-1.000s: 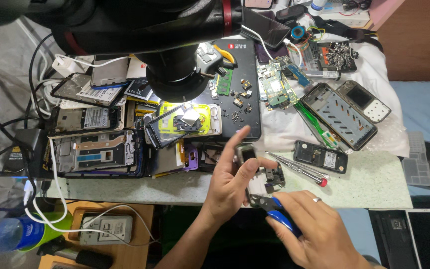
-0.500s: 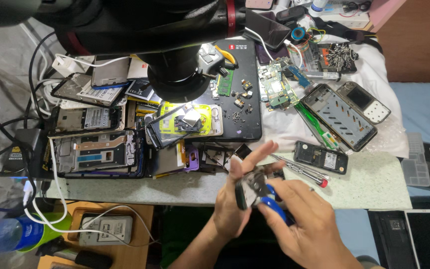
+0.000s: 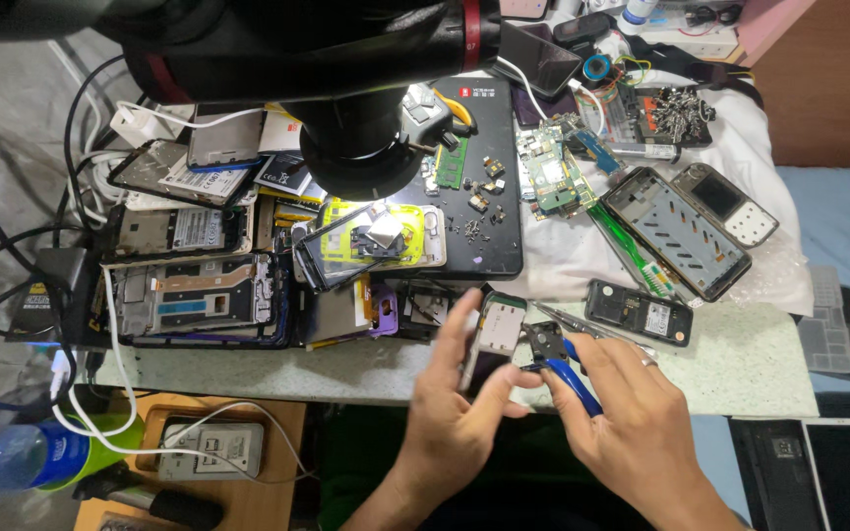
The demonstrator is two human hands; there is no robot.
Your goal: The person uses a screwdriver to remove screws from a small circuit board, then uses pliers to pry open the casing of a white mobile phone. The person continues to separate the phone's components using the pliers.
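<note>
My left hand [image 3: 456, 398] is raised over the table's front edge, its fingers and thumb around a small grey phone part with a green top edge [image 3: 501, 323]. My right hand [image 3: 627, 418] grips blue-handled pliers [image 3: 573, 379]. The pliers' jaws are at a small dark component [image 3: 546, 341], just right of the grey part. My left thumb touches the pliers near their tip. The two hands are close together, in front of the speckled tabletop [image 3: 740, 364].
A black mat [image 3: 494, 231] with several tiny parts lies behind the hands, under a black microscope head [image 3: 346, 147]. Opened phones are stacked at left [image 3: 189, 295]. Circuit boards [image 3: 548, 177], a phone frame [image 3: 676, 231] and a black handset back [image 3: 638, 313] lie at right. Thin metal tools [image 3: 597, 331] lie by the pliers.
My left hand has risen and turned the part flat towards the camera. The right hand with the pliers has come up to meet it near the table edge.
</note>
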